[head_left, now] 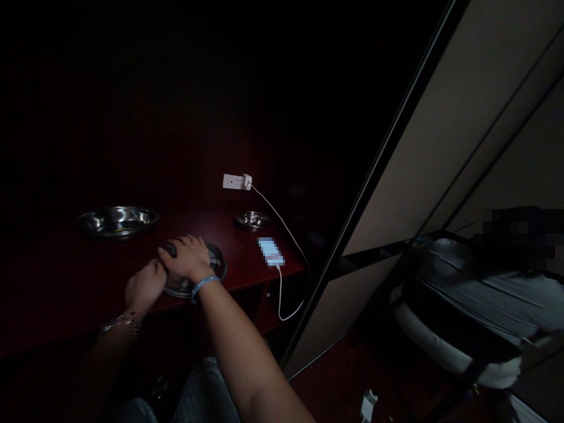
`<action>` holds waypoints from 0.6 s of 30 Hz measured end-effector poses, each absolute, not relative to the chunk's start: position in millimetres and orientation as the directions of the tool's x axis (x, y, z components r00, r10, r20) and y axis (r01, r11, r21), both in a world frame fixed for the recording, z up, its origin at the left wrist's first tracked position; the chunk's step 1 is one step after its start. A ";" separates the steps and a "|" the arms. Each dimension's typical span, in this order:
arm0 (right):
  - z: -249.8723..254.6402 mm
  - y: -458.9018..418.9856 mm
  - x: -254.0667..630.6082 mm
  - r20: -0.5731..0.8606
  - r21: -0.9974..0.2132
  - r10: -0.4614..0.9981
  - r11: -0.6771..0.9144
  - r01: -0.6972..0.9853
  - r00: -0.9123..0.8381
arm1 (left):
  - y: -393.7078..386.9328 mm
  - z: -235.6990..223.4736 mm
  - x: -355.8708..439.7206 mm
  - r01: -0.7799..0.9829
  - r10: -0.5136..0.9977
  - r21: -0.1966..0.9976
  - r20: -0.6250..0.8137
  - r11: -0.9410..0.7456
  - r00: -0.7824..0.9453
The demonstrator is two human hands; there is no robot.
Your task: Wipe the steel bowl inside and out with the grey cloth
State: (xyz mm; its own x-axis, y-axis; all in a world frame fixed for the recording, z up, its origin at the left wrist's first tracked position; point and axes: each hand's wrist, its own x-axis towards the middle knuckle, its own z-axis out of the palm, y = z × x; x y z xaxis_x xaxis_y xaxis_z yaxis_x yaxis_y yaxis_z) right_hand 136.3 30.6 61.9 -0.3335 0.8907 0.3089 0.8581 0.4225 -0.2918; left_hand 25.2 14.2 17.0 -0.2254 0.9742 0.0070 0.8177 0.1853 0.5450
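Head view: the round metal dish (219,262) rests near the front edge of the counter (241,258), directly beneath the right hand (189,258), whose fingers extend across it. The left hand (146,286) adjoins its left side; whether its fingers grip cannot be determined.

You are working in dim light, its source out of frame. Your bare right hand (189,257) catches soft light, while below your bare left hand (145,288) the forearm fades into shadow. Beyond your grip, the dark red back panel (185,155) sinks to near-black. Glints mark the wide, shiny steel bowl (118,223) to its left. To its right, the glowing pale-blue phone screen (270,251) is pixelated.
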 end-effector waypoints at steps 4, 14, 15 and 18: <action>61.5 30.2 136.3 0.315 -0.294 0.889 0.424 0.857 -0.332 | 14.9 15.6 24.6 0.816 0.976 0.550 0.010 0.175 -0.216; 62.2 30.1 136.7 0.311 -0.294 0.890 0.423 0.857 -0.332 | 16.7 12.9 24.8 0.818 0.974 0.546 0.021 0.179 -0.226; 62.3 30.0 136.7 0.311 -0.295 0.890 0.424 0.857 -0.333 | 16.7 12.9 24.7 0.819 0.974 0.546 0.021 0.178 -0.226; 62.9 29.3 136.5 0.311 -0.291 0.891 0.421 0.859 -0.330 | 16.6 13.3 24.7 0.812 0.975 0.556 0.006 0.180 -0.220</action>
